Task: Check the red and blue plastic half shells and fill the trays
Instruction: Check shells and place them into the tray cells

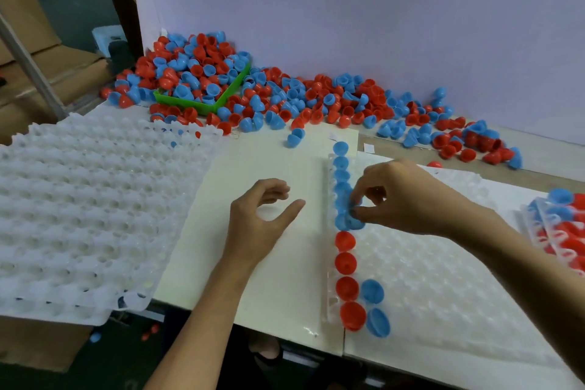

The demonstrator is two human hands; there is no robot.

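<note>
Your right hand (pixel 395 196) pinches a blue half shell (pixel 354 221) with curled fingertips, at the left-hand column of the clear dimpled tray (pixel 443 279) in front of you. That column holds blue shells (pixel 341 174) dome-up along its far part and four red shells (pixel 346 275) nearer you, glossy and round. Two more blue ones (pixel 375 307) sit in the next column beside the nearest reds.

Your left hand (pixel 262 218) hovers over the cream worktop (pixel 269 161), fingers loosely curled, thumb apart, holding nothing.

A loose heap of red and blue half shells (pixel 285 95) lies along the back wall, some open side up, spilling over a green bin (pixel 202 104). A stack of white dimpled trays (pixel 79 199) rests at your left. At the far right edge a filled tray (pixel 560 225) shows red and blue shells.
</note>
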